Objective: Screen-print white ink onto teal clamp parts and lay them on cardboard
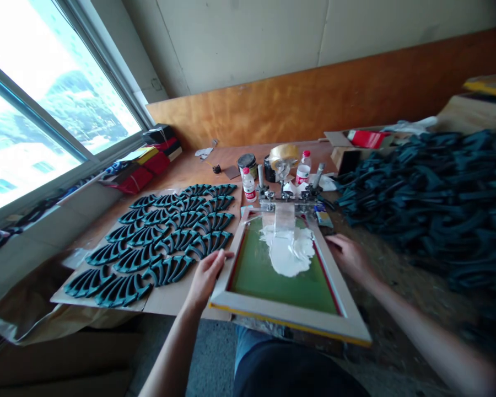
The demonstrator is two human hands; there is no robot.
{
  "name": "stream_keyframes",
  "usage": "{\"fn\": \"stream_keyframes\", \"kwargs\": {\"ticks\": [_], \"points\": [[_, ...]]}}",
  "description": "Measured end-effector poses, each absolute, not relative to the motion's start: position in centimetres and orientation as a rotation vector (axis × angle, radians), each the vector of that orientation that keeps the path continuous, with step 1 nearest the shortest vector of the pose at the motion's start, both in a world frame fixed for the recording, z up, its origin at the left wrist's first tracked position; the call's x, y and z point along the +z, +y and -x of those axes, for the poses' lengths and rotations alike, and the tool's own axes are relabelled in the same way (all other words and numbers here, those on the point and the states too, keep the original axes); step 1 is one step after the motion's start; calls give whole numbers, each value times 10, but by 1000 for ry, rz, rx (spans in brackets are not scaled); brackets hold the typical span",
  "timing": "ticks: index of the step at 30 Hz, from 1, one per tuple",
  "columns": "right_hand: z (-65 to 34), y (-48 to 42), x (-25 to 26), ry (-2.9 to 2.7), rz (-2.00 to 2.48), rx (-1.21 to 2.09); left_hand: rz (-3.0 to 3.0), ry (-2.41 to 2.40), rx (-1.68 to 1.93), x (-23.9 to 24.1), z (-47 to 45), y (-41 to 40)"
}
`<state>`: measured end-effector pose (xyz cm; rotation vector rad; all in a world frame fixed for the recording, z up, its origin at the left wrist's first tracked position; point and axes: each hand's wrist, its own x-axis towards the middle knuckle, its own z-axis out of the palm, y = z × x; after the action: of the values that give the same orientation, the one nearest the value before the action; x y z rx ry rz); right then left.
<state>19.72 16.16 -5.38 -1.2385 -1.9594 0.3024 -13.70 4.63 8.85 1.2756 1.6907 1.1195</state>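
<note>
The screen-printing frame [289, 315] sits before the person, white ink [289, 256] pooled on its green mesh [256, 275]. The left hand [209, 270] has bent fingers against the left rail; the right hand [349, 256] is half curled beside the right rail. Blur and angle hide whether either actually grips anything.
</note>
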Motion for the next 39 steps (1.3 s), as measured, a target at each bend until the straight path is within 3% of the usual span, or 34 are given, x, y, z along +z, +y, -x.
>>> {"fn": "stream_keyframes", "kwargs": {"ticks": [4, 7, 19, 26, 30, 35, 39], "points": [[-170, 187, -6, -1958, 1136, 91, -1283, 1802, 908, 16, 155, 41], [-131, 190, 12, -2220, 1129, 7, -1357, 1913, 816, -11, 160, 48], [-148, 131, -13, -2632, 520, 211, -1340, 1926, 786, -22, 166, 49], [-143, 116, -42, -2399, 538, 51, -1272, 1826, 867, -20, 163, 49], [-141, 133, -19, -2424, 652, 169, -1218, 1779, 862, -11, 162, 49], [-137, 188, 38, -2213, 1047, 121, -1190, 1666, 927, 38, 155, 46], [-179, 214, 37, -1859, 1220, 79, -1175, 1523, 1164, 97, 133, 58]]}}
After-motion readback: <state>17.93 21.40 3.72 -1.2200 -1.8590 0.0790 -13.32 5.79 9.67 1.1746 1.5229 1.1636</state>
